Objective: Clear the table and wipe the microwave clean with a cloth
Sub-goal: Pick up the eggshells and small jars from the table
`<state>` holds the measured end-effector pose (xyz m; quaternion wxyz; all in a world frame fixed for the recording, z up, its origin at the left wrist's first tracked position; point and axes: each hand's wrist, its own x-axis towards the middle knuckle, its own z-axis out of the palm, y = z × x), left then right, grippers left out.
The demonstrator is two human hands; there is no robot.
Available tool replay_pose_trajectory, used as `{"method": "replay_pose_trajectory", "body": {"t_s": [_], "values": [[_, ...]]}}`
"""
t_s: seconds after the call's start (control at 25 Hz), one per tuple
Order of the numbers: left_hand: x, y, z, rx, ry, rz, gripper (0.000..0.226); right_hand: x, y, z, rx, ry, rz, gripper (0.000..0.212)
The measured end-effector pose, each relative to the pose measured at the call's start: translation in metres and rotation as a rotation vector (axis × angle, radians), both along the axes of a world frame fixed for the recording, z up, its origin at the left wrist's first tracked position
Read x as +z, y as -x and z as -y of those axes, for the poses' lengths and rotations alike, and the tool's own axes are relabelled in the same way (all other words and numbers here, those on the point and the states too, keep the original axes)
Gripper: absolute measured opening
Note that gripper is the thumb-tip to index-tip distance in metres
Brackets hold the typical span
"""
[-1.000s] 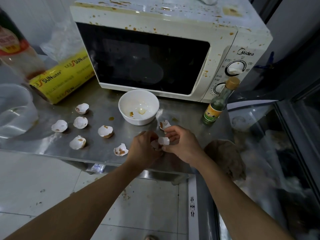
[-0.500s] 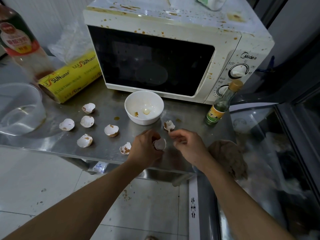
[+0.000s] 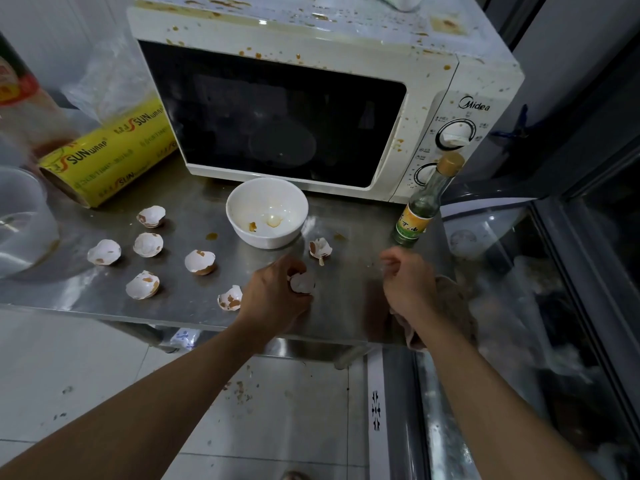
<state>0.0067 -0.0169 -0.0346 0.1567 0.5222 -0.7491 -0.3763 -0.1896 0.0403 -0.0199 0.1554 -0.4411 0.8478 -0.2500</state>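
A white microwave [image 3: 433, 84] spattered with brown stains stands at the back of the steel table [image 3: 194, 306]. Several broken eggshells lie on the table, among them one by the bowl [image 3: 320, 249] and one near the front edge [image 3: 230, 299]. My left hand [image 3: 273, 296] grips an eggshell piece [image 3: 303, 283] just above the table. My right hand [image 3: 407, 284] hovers to the right with fingers loosely curled and nothing in it. A brownish cloth [image 3: 457, 306] lies under my right wrist at the table's right end.
A white bowl [image 3: 266, 211] with yolk residue sits before the microwave. A small green-labelled bottle [image 3: 422, 209] stands at the right. A yellow cling-wrap roll [image 3: 110, 150], a clear plastic container [image 3: 20, 220] and a large bottle [image 3: 20, 95] are at the left. A glass-topped freezer [image 3: 519, 306] adjoins on the right.
My hands have parted: the right hand let go of the shell piece and drew away to the right, while the left hand keeps the shell.
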Motion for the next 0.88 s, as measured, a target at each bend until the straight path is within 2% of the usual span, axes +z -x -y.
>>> {"method": "replay_pose_trajectory", "body": {"t_s": [0.16, 0.36, 0.56, 0.68, 0.76, 0.88], "values": [[-0.007, 0.004, 0.005, 0.019, 0.026, -0.009, 0.039, -0.010, 0.013, 0.010, 0.076, -0.070, -0.048, 0.017], [-0.012, 0.005, 0.007, 0.029, 0.060, -0.018, 0.036, -0.016, 0.012, 0.026, 0.060, -0.074, -0.101, 0.013], [-0.009, 0.005, 0.001, -0.001, 0.065, -0.033, 0.036, -0.019, -0.014, 0.001, 0.230, -0.202, -0.302, 0.029], [-0.008, 0.002, -0.001, -0.010, 0.066, -0.041, 0.037, -0.011, -0.030, -0.016, 0.349, -0.234, -0.282, 0.031], [-0.005, -0.001, -0.003, -0.007, 0.079, -0.040, 0.036, 0.000, -0.025, -0.015, 0.259, -0.212, -0.178, 0.033], [-0.002, -0.004, -0.009, 0.000, 0.100, -0.038, 0.036, 0.007, 0.003, -0.007, 0.034, -0.222, -0.258, 0.034]]}}
